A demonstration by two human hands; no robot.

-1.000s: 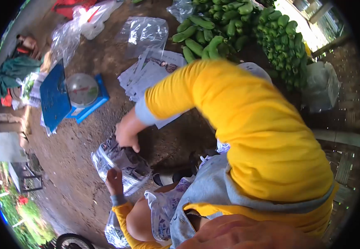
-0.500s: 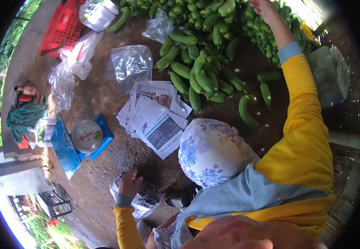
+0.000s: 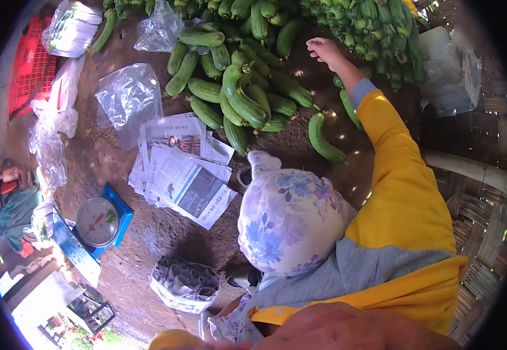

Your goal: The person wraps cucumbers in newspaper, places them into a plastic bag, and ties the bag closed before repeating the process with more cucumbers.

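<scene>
My right hand (image 3: 326, 51) reaches forward over the ground beside a heap of long green cucumber-like vegetables (image 3: 241, 99). Its fingers are loosely bent and apart, with nothing visible in them. A denser pile of similar green vegetables (image 3: 376, 29) lies just beyond it, to the right. Two single curved ones lie nearer me, one being the curved green vegetable (image 3: 324, 140). My left hand is out of view; only a bit of yellow sleeve (image 3: 174, 339) shows at the bottom edge. My knee is covered by floral cloth (image 3: 294, 221).
Stacked newspaper sheets (image 3: 177, 175) and a clear plastic bag (image 3: 128, 99) lie left of the heap. Further left are a blue dial scale (image 3: 98, 221), a red crate (image 3: 34, 67) and a green cloth (image 3: 17, 216). An open bag of dark grey pieces (image 3: 186, 283) stands in front of me.
My right hand has drawn back from the far pile toward the nearer heap. My left hand has left the bag and gone out of view. The camera view has shifted.
</scene>
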